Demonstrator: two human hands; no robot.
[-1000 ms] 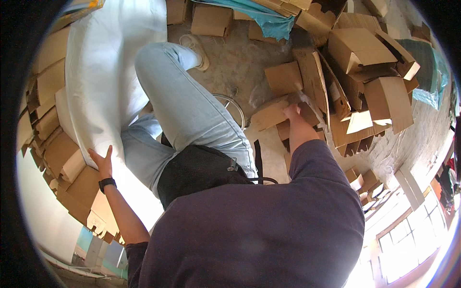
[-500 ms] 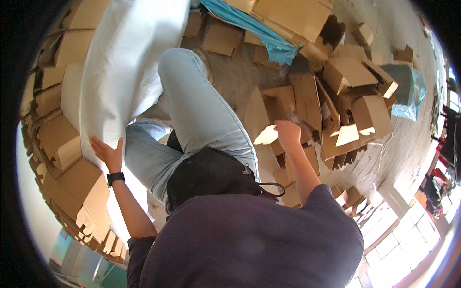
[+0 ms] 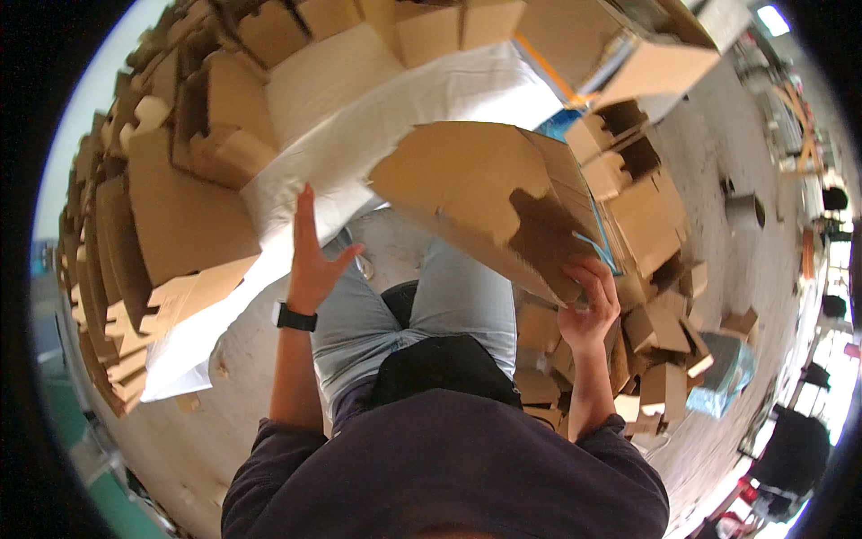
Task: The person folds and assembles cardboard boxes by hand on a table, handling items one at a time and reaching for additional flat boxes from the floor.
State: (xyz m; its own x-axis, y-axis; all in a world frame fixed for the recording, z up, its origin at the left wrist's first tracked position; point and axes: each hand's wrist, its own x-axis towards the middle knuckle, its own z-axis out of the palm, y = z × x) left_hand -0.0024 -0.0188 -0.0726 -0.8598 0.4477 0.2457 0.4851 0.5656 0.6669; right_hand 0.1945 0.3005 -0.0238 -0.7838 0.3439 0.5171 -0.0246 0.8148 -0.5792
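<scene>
The right hand is clamped on the lower right edge of a flat, unfolded cardboard box, fingers curled over the rim near a cut-out notch. The box hangs in the upper centre of the frame, above the person's knees, its long axis running from upper left down to lower right, so that the held end is the low end and the free end rises toward the middle top.

The left hand is spread apart, fingers straight and thumb out, palm laid against or just short of a large white bag that stretches from the upper centre down to the lower left; whether it truly touches cannot be told. A black wristband sits on that wrist. The free upper end of the box lies up and to the right of this hand, near it but apart, so the left hand is the nearer one to that unheld end.

Stacks of folded cardboard fill the left side beside the bag, and more loose boxes lie heaped on the concrete floor at the right.
</scene>
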